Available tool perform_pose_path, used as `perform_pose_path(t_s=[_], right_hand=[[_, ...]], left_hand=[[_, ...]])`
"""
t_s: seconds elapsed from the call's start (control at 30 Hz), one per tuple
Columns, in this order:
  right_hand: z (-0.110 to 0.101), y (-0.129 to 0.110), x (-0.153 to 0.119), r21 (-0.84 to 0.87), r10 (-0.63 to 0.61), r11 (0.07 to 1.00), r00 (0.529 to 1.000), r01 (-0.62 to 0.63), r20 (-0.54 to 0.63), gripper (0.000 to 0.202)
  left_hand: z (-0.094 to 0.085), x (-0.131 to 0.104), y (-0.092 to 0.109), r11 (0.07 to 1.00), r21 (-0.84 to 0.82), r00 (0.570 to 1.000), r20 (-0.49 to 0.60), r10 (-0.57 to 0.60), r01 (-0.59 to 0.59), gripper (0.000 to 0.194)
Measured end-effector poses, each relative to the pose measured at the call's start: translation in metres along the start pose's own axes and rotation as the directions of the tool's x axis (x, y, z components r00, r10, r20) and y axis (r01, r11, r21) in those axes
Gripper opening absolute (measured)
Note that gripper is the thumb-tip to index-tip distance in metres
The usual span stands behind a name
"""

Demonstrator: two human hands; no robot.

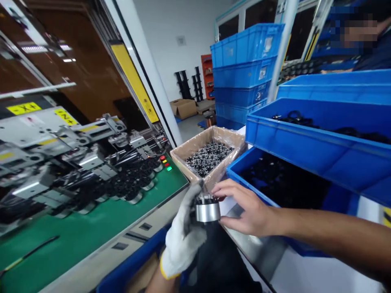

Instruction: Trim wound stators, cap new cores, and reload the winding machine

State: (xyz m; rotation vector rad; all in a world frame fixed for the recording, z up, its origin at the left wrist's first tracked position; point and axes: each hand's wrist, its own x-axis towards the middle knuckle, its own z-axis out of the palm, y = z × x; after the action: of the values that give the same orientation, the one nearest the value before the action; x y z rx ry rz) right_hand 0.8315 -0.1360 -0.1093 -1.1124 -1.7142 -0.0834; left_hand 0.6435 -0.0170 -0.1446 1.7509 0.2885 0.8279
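Observation:
A short metal cylinder with a black top part, which looks like a motor stator core [208,212], is held up in front of my body. My left hand [184,236], in a white glove with a yellow cuff, is closed around its left side. From the right, my bare right hand [252,209] grips it too, fingers at the upper edge and thumb low on the side. Just beyond them stands a plastic-lined cardboard box [189,173] filled with several similar metal-and-black ring parts [209,156].
A machine [88,158] with a green table [91,228] and black-and-silver parts stands at left. Blue bins [299,138] with black pieces are at right, near a lower blue bin [244,162]. Stacked blue crates [244,69] rise behind. Another person [372,44] is at upper right.

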Motion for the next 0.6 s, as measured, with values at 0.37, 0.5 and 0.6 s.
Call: perform_pose_path(t_s=[0.37, 0.5, 0.6], right_hand=[[-0.001, -0.008, 0.000, -0.082, -0.060, 0.994, 0.996, 0.065, 0.067, 0.051], [-0.001, -0.008, -0.001, -0.107, -0.041, 0.993, 0.995, 0.051, 0.087, 0.055], [-0.001, -0.006, -0.004, -0.153, -0.001, 0.988, 0.992, 0.020, 0.125, 0.060]], left_hand=[[0.010, 0.008, 0.014, 0.959, 0.194, 0.978, 0.067, 0.197, -0.206, 0.053], [0.015, 0.001, 0.007, 0.976, 0.100, 0.981, 0.025, 0.195, -0.196, 0.048], [0.007, -0.002, 0.004, 0.995, 0.092, 0.997, -0.051, 0.054, -0.049, 0.044]])
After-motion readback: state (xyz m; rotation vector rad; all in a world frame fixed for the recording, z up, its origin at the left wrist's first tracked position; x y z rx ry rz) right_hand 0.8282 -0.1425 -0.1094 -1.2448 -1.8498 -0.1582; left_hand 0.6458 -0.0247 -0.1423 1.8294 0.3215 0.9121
